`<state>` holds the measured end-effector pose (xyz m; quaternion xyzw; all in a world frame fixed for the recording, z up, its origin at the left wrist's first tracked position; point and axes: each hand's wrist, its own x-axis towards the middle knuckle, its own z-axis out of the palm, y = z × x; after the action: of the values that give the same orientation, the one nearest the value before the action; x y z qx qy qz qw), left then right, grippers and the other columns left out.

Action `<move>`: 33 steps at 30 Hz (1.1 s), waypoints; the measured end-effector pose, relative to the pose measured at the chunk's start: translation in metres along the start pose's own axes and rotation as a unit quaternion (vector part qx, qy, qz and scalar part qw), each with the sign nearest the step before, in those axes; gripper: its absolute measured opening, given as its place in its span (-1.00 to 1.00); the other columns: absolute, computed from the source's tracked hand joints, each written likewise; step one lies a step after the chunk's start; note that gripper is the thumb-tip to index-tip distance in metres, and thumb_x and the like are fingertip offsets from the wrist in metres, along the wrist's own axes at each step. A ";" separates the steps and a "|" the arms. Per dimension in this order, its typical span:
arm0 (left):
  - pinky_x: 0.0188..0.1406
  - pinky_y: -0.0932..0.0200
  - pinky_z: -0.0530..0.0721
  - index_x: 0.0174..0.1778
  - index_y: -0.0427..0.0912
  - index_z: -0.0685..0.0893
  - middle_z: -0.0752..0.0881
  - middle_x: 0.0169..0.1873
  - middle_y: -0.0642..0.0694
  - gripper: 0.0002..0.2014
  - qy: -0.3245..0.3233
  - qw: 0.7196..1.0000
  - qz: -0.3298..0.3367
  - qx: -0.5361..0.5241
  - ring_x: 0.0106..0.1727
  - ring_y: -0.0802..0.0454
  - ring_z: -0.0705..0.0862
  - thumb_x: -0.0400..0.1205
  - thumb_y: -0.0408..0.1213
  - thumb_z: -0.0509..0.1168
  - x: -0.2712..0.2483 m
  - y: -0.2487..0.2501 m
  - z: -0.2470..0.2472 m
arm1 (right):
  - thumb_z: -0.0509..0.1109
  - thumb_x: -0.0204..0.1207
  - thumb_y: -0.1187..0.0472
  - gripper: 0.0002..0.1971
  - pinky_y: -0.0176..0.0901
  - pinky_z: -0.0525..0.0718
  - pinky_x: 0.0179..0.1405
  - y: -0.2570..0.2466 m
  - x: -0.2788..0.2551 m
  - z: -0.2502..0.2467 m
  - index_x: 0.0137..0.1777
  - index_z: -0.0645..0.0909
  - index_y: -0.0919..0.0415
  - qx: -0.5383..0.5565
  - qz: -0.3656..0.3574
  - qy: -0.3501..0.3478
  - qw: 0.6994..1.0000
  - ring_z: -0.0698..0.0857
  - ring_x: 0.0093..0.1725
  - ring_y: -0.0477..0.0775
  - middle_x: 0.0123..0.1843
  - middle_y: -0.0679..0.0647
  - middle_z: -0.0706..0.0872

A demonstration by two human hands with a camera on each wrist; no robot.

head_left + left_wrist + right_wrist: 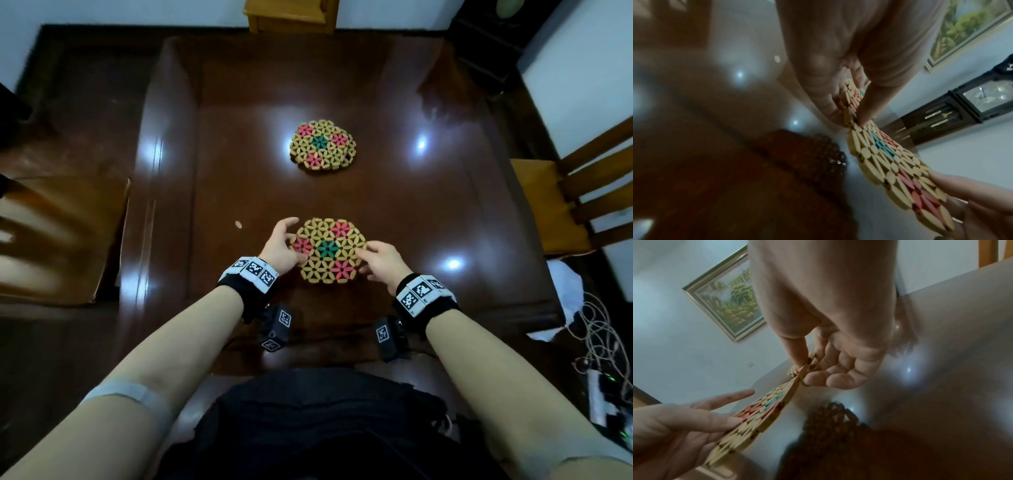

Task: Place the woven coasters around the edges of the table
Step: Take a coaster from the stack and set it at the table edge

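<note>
A hexagonal woven coaster (pixel 329 250) of tan pieces, with pink flowers and a green centre, hangs just above the dark wooden table (pixel 428 212) near its front. My left hand (pixel 291 238) pinches its left edge, thumb on top, and the same grip shows close up in the left wrist view (pixel 851 116). Opposite it, my right hand (pixel 363 255) pinches the right edge (pixel 805 368). The coaster (pixel 760 410) casts a patterned shadow on the table below it. A second matching coaster (pixel 322 145) lies flat at the table's middle.
Wooden chairs stand at the left (pixel 61 240), right (pixel 565 205) and far side (pixel 291 15) of the table. A small pale scrap (pixel 238 224) lies left of my hands. Cables and white paper (pixel 596 342) sit on the floor at the right.
</note>
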<state>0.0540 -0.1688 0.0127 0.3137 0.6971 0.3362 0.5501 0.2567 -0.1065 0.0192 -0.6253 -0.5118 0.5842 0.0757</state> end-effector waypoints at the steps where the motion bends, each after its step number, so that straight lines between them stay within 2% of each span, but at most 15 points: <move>1: 0.05 0.14 0.67 0.54 -0.04 0.28 0.52 0.23 -0.13 -0.19 -0.010 1.000 0.000 0.016 0.20 -0.03 0.60 0.43 -0.66 0.39 -0.005 -0.008 0.004 | 0.25 0.64 0.14 -0.85 -0.27 0.56 -0.35 0.011 -0.005 0.001 0.09 0.61 0.11 -0.011 0.005 -0.001 1.000 0.64 -0.28 -0.08 -0.02 0.06 0.71; 5: 0.12 0.04 0.71 0.54 -0.06 0.28 0.52 0.37 -0.23 -0.20 -0.048 0.998 -0.003 0.044 0.22 -0.07 0.63 0.42 -0.61 0.42 -0.019 -0.028 0.020 | 0.23 0.65 0.17 -0.88 -0.26 0.54 -0.36 0.036 -0.021 -0.002 -0.08 0.58 0.08 -0.049 0.002 0.010 0.999 0.64 -0.27 -0.09 -0.03 0.05 0.69; 7: 0.25 -0.05 0.69 0.56 -0.09 0.25 0.50 0.40 -0.22 -0.19 -0.061 0.997 0.000 0.050 0.27 -0.09 0.62 0.44 -0.59 0.42 -0.022 -0.032 0.029 | 0.22 0.65 0.19 -0.84 -0.24 0.57 -0.32 0.041 -0.026 -0.006 -0.16 0.54 0.03 -0.063 -0.009 0.017 0.998 0.66 -0.24 -0.08 -0.06 0.03 0.68; 8: 0.31 -0.09 0.65 0.56 -0.08 0.24 0.49 0.41 -0.21 -0.19 -0.069 0.996 0.004 0.052 0.31 -0.09 0.60 0.44 -0.56 0.43 -0.023 -0.033 0.034 | 0.22 0.64 0.20 -0.87 -0.22 0.58 -0.28 0.043 -0.027 -0.008 -0.13 0.54 0.05 -0.066 -0.011 0.018 0.998 0.67 -0.21 -0.06 -0.06 0.02 0.69; 10: 0.42 -0.13 0.56 0.58 -0.07 0.22 0.44 0.48 -0.20 -0.16 -0.080 0.994 0.014 0.076 0.42 -0.11 0.53 0.43 -0.49 0.47 -0.024 -0.035 0.045 | 0.26 0.60 0.20 -0.92 -0.13 0.64 -0.15 0.048 -0.028 -0.014 0.02 0.57 0.09 -0.073 -0.015 0.019 0.997 0.72 -0.09 0.02 -0.01 0.04 0.73; 13: 0.52 -0.07 0.44 0.62 -0.09 0.19 0.35 0.54 -0.18 -0.12 -0.066 0.988 0.015 0.137 0.53 -0.13 0.40 0.43 -0.38 0.50 -0.022 -0.038 0.060 | 0.31 0.53 0.16 -0.74 0.10 0.66 0.25 0.059 -0.021 -0.024 0.21 0.57 0.06 -0.091 -0.012 -0.006 0.996 0.72 0.15 0.11 0.14 0.07 0.75; 14: 0.54 -0.07 0.40 0.62 -0.09 0.18 0.33 0.55 -0.19 -0.12 -0.044 0.983 0.014 0.177 0.56 -0.15 0.36 0.43 -0.32 0.51 -0.022 -0.039 0.064 | 0.33 0.53 0.16 -0.63 0.11 0.59 0.35 0.062 -0.019 -0.027 0.34 0.52 0.07 -0.103 -0.010 -0.015 0.994 0.68 0.24 0.11 0.23 0.07 0.72; 16: 0.58 -0.05 0.30 0.62 -0.07 0.21 0.30 0.56 -0.19 -0.15 0.012 0.963 0.014 0.267 0.59 -0.18 0.28 0.44 -0.19 0.50 -0.025 -0.044 0.072 | 0.33 0.56 0.19 -0.40 0.06 0.47 0.47 0.067 -0.019 -0.033 0.59 0.26 0.10 -0.131 -0.011 -0.009 0.991 0.55 0.41 0.11 0.41 0.07 0.58; 17: 0.58 -0.05 0.28 0.61 -0.04 0.22 0.28 0.58 -0.17 -0.17 0.035 0.956 0.014 0.293 0.60 -0.18 0.24 0.45 -0.14 0.48 -0.027 -0.047 0.074 | 0.32 0.56 0.22 -0.35 0.07 0.45 0.49 0.071 -0.017 -0.036 0.63 0.20 0.09 -0.148 -0.029 0.009 0.989 0.50 0.46 0.13 0.49 0.09 0.51; 20: 0.57 -0.10 0.27 0.60 0.04 0.26 0.22 0.62 -0.08 -0.26 0.071 0.939 0.036 0.333 0.63 -0.17 0.17 0.51 -0.06 0.42 -0.032 -0.052 0.078 | 0.28 0.57 0.26 -0.40 0.12 0.38 0.55 0.080 -0.013 -0.045 0.61 0.26 0.03 -0.207 -0.104 0.040 0.972 0.39 0.55 0.18 0.58 0.12 0.41; 24: 0.63 -0.07 0.15 0.63 0.06 0.20 0.17 0.67 -0.01 -0.32 0.046 0.893 0.092 0.438 0.69 -0.08 0.06 0.60 0.00 0.29 -0.031 -0.052 0.084 | 0.26 0.60 0.10 -0.45 0.12 0.25 0.57 0.087 -0.008 -0.047 0.60 0.29 -0.04 -0.356 -0.181 -0.010 0.917 0.23 0.63 0.20 0.65 0.05 0.30; 27: 0.63 -0.10 0.17 0.65 0.09 0.09 0.11 0.69 0.03 -0.32 0.025 0.855 0.080 0.512 0.70 -0.03 0.04 0.64 0.05 0.22 -0.032 -0.055 0.088 | 0.26 0.60 -0.01 -0.42 0.16 0.20 0.59 0.094 -0.005 -0.044 0.62 0.23 -0.09 -0.431 -0.193 -0.048 0.880 0.12 0.66 0.19 0.71 0.00 0.16; 30: 0.60 -0.08 0.20 0.65 0.06 0.10 0.17 0.68 -0.01 -0.31 0.031 0.839 0.086 0.536 0.69 -0.06 0.12 0.63 0.13 0.19 -0.038 -0.061 0.089 | 0.30 0.58 0.00 -0.40 0.20 0.21 0.59 0.100 -0.005 -0.044 0.60 0.23 -0.12 -0.427 -0.204 -0.044 0.880 0.10 0.67 0.17 0.71 -0.04 0.14; 33: 0.60 -0.06 0.22 0.64 0.06 0.13 0.21 0.66 -0.01 -0.30 0.039 0.839 0.087 0.536 0.67 -0.06 0.17 0.61 0.17 0.18 -0.045 -0.066 0.090 | 0.31 0.57 0.02 -0.41 0.21 0.20 0.58 0.105 -0.004 -0.046 0.59 0.25 -0.13 -0.433 -0.222 -0.042 0.873 0.11 0.66 0.14 0.70 -0.06 0.16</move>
<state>0.1467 -0.2321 -0.0315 0.6054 0.7592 -0.0322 0.2367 0.3522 -0.1351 -0.0365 -0.4404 -0.8414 0.2981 -0.0964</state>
